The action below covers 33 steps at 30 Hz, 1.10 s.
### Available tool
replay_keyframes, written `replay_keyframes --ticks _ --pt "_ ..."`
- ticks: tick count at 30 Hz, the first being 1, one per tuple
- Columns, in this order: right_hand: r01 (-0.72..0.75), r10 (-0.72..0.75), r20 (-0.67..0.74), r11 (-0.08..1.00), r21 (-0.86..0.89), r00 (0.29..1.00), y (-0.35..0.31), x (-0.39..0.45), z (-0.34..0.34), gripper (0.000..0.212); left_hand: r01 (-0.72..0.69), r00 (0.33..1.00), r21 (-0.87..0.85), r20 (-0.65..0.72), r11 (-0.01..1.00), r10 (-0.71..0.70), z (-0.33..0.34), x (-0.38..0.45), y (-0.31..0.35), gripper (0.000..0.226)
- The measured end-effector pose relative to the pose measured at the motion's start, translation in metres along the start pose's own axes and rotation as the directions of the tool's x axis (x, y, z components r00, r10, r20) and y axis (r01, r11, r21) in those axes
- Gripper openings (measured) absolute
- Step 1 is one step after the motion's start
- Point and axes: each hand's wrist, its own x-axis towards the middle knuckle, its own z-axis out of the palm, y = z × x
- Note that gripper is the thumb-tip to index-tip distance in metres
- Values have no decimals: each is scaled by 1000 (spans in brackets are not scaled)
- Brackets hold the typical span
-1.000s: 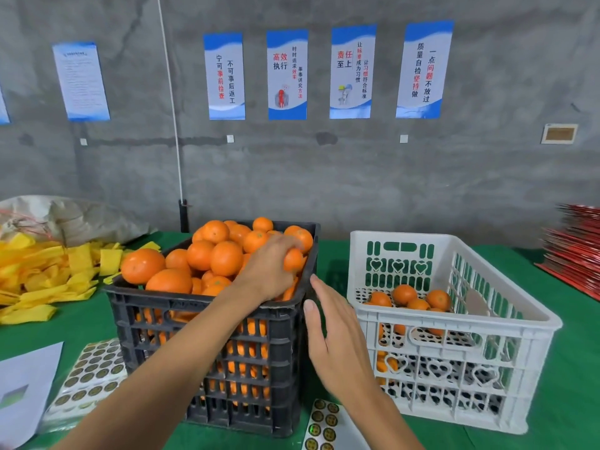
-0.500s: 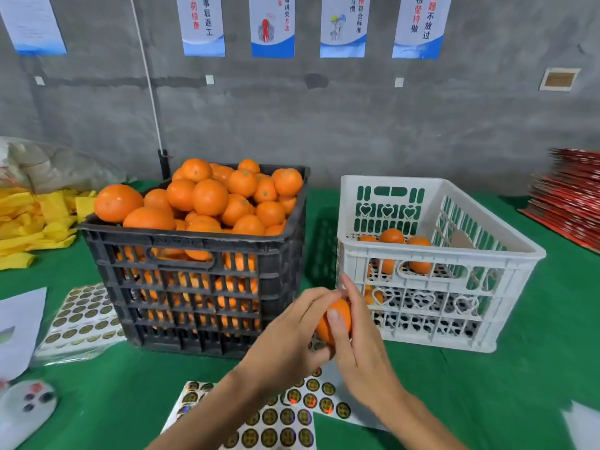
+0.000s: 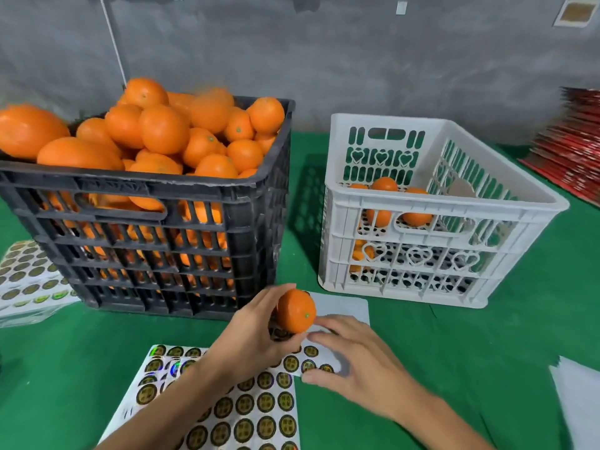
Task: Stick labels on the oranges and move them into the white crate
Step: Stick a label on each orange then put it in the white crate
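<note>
Green cloth covers the tabletop (image 3: 519, 336), and on it the black crate (image 3: 253, 228) stands heaped past its rim with oranges (image 3: 164, 129). Just to its right, apart from it, sits the white crate (image 3: 454, 203), with only a few oranges low in its near-left part. In front of both lie sheets of round gold labels (image 3: 256, 414), with another stack of label sheets (image 3: 26, 277) left of the black crate. Over the sheets the left hand (image 3: 256, 336) grips one orange (image 3: 295, 310), fingers curled round it, lifted off the cloth. The right hand (image 3: 354, 358) rests on the upper label sheet, its fingers drawn in toward a label; I cannot tell whether they pinch one.
</note>
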Motion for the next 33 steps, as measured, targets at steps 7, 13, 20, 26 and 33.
replay_keyframes --ticks 7,13,20,26,33 --pt "65 -61 -136 998 21 989 1 1 4 39 -71 997 -11 8 997 71 -1 -3 8 74" --pt "12 27 -138 963 270 990 3 1 4 36 -71 997 -20 21 997 71 -2 -3 8 73" --pt "-15 53 -137 964 264 989 2 1 5 32 -77 996 8 56 997 77 -2 -3 8 72" --pt "60 -54 -96 997 56 994 -1 0 -1 49 -59 998 9 39 998 58 -3 -3 8 74" --pt "132 -137 -77 989 -72 988 -4 1 -8 47 -68 997 0 43 998 68 -3 -4 8 73"
